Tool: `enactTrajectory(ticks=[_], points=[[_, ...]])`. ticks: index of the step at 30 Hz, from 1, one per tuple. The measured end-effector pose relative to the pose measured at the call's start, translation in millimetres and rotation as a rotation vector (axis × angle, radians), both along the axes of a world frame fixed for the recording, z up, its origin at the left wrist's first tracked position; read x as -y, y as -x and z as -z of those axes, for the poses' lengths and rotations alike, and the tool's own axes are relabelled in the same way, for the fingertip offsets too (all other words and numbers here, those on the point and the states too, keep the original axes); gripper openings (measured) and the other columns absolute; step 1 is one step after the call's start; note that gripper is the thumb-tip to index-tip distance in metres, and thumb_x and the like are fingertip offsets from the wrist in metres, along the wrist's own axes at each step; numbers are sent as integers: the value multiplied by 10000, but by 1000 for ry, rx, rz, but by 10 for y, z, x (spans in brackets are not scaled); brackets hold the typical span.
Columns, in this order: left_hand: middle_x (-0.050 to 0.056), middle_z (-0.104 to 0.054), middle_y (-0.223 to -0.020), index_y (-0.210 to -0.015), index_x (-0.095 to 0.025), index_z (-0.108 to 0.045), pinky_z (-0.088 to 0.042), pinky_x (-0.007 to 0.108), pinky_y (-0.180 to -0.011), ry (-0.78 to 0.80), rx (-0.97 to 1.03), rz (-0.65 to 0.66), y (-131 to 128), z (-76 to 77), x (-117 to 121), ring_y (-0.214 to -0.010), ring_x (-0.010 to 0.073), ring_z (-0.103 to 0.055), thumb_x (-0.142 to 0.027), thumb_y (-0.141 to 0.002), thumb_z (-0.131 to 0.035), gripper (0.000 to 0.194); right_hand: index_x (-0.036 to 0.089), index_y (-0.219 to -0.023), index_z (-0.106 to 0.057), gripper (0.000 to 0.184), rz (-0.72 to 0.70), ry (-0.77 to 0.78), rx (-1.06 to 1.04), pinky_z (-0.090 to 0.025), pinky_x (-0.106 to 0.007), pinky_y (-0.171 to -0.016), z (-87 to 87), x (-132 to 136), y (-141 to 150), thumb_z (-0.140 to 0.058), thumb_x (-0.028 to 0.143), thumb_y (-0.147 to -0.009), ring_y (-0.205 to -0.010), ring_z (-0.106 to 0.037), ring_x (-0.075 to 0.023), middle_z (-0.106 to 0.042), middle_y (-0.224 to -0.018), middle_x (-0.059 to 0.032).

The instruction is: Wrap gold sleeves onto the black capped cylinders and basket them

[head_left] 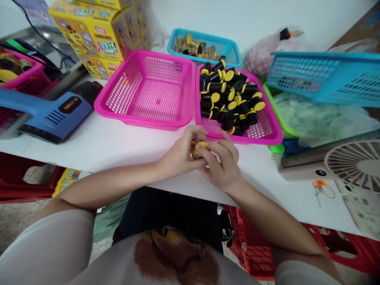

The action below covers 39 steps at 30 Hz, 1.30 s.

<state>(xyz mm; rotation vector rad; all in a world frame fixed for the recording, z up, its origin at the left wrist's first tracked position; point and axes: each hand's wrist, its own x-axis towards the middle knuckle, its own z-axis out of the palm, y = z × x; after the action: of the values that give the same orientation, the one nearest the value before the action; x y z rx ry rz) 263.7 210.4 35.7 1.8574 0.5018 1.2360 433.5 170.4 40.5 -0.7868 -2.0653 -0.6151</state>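
Both hands meet above the front of the white table, around a small yellow-capped cylinder [201, 145] with a patterned wrap. My left hand [185, 152] curls its fingers round the cylinder's side. From the other side, the fingers of my right hand [222, 158] close over its yellow top; the lower part of the cylinder is hidden by the fingers. Just beyond the hands stands a pink basket [274, 136] holding many black cylinders [216, 87] with yellow caps. Left of it is a second pink basket [148, 123], its mesh floor bare.
A blue heat gun [65, 109] lies at left before stacked yellow boxes [97, 39]. Behind the pink baskets, a blue basket [231, 51] holds wrapped cylinders. At right are another blue basket [326, 79], a small fan [356, 162] and orange-handled scissors [320, 184].
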Motion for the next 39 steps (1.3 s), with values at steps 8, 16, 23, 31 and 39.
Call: enactTrajectory(ticks=[8, 16, 23, 31, 39], points=[[41, -732, -1011, -941, -179, -681, -581, 270, -778, -13, -390, -264, 388, -752, -574, -822, 137, -700, -230, -804, -802, 190, 192, -1207, -697, 331, 444, 669, -71, -549, -466, -994, -501, -706, -598, -540, 415, -1019, -1083, -681, -282, -709, -1160, -143], [52, -779, -907, -927, -188, -754, -552, 302, -768, 361, -947, -403, 313, -775, -1389, -793, 197, -728, -345, -771, -864, 247, 184, -1004, -752, 230, 655, 1221, 292, -556, -359, -811, -480, -1308, -735, -797, 249, -788, -891, -710, -263, -762, -965, -93], [81, -794, -892, -1027, -180, -819, -519, 331, -907, 331, -1440, -235, 323, -734, -1485, -952, 266, -743, -379, -813, -787, 294, 246, -1131, -801, 279, 542, 1255, 110, -587, -360, -848, -646, -1097, -819, -668, 318, -897, -835, -723, -217, -771, -890, -35], [144, -791, -1052, -1355, -161, -707, -550, 387, -938, 304, -1329, -233, 321, -953, -1281, -1030, 287, -736, -442, -1005, -566, 470, 294, -1083, -662, 274, 126, 685, -951, -649, -437, -803, -494, -611, -905, -691, 487, -889, -883, -727, -229, -677, -1175, -61], [105, -779, -1205, -1206, -201, -734, -583, 299, -933, -530, -1093, 175, 409, -493, -270, -1074, 212, -755, -228, -1059, -515, 265, 286, -973, -563, 209, 7, 277, -893, -590, -470, -1019, -352, -537, -928, -729, 405, -927, -1154, -664, -249, -629, -1091, -74]])
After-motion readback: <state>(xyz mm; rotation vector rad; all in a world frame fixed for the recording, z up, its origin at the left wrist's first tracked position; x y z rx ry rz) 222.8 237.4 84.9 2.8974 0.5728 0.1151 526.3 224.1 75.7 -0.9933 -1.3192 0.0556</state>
